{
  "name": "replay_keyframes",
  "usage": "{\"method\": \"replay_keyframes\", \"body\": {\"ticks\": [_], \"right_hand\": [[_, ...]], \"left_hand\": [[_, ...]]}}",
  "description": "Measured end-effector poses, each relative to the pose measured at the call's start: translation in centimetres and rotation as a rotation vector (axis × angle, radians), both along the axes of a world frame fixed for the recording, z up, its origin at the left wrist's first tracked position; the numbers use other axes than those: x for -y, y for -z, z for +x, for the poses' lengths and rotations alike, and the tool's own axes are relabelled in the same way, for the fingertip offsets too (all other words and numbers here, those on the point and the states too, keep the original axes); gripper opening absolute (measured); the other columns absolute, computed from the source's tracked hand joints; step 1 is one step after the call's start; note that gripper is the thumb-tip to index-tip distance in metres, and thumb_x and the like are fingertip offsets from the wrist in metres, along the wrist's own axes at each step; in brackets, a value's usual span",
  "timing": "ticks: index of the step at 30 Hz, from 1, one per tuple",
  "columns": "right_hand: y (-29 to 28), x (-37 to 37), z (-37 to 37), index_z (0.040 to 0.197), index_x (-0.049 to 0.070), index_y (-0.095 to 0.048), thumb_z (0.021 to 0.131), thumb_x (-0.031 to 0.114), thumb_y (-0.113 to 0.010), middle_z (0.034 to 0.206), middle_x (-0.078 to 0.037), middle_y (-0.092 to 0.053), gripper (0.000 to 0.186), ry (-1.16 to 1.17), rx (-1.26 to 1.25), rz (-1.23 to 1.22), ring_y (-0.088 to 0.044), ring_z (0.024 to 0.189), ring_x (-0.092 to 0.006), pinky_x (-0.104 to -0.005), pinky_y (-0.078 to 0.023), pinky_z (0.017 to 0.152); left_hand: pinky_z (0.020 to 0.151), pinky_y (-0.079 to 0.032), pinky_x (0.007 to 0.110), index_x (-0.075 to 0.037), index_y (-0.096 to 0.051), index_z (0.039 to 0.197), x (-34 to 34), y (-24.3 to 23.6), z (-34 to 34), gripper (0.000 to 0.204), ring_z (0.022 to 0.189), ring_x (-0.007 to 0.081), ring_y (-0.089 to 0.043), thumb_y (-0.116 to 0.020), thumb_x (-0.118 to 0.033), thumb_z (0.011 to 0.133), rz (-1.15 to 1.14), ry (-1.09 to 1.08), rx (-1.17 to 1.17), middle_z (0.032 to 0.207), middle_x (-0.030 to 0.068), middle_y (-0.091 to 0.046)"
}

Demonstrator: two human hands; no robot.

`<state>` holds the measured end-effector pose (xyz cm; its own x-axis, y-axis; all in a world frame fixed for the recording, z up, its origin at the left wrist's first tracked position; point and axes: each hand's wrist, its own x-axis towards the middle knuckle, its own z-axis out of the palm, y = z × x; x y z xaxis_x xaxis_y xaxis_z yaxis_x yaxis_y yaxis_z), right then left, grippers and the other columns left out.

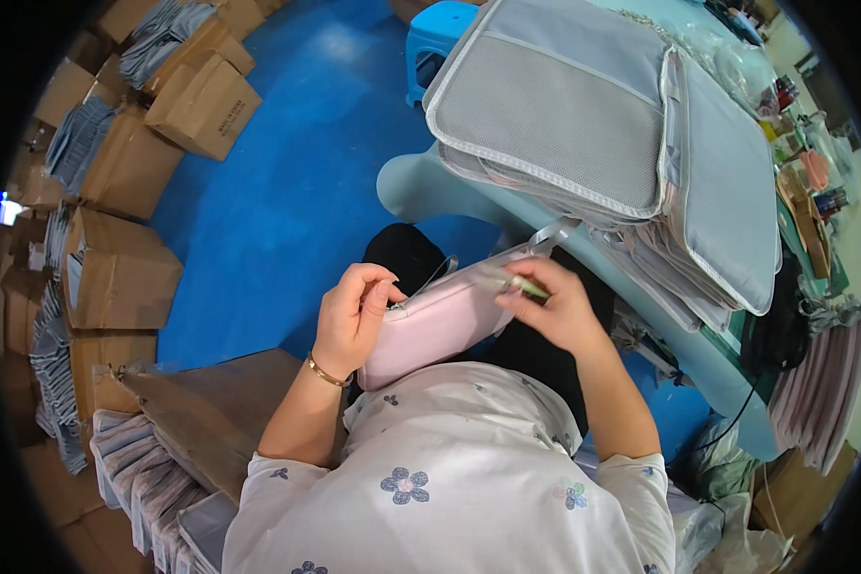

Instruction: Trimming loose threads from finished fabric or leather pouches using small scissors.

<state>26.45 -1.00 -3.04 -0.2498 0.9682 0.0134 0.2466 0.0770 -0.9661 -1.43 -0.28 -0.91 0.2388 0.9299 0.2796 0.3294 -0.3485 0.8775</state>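
A pale pink zippered bag (430,340) rests on my lap, tilted, with a grey strap at its far end. My left hand (354,320) pinches at the near end of the bag's zipper, by the metal pull. Over the right part of the bag, my right hand (555,306) grips a small pale green tool (528,289), perhaps thread snips, its tip blurred by motion.
Stacked grey mesh organizer bags (555,115) lie on the light-blue table (421,182) at right. A blue stool (435,38) stands beyond, on blue floor. Cardboard boxes (201,110) with folded grey bundles line the left. More bundles (139,474) lie low left.
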Motion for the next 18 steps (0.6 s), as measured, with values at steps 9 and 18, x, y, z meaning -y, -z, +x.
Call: {"method": "replay_keyframes", "body": {"ticks": [9,18], "right_hand": [[-2.3,3.8,-2.1,0.099,0.002,-0.064,0.072,0.013,-0.080,0.073,-0.003,-0.059,0.033,-0.116,0.032,-0.002,-0.055,0.064,-0.0093,-0.0240,-0.044,0.055],[-2.9,5.1,-2.3,0.107,0.004,-0.066,0.078,0.022,-0.073,0.066,-0.008,-0.057,0.035,-0.081,0.342,0.327,-0.057,0.055,-0.0214,-0.0306,-0.046,0.049]], "left_hand": [[0.056,-0.043,0.025,-0.001,-0.055,0.099,0.9,-1.8,2.5,0.012,0.060,0.0138,-0.051,-0.057,-0.004,0.089,-0.042,0.102,-0.097,0.086,0.0074,-0.056],[0.066,-0.038,0.018,-0.004,-0.049,0.112,0.9,-0.6,2.6,0.023,0.073,0.0036,-0.044,-0.052,0.000,0.090,-0.455,0.288,0.169,0.091,-0.0010,-0.052]]}}
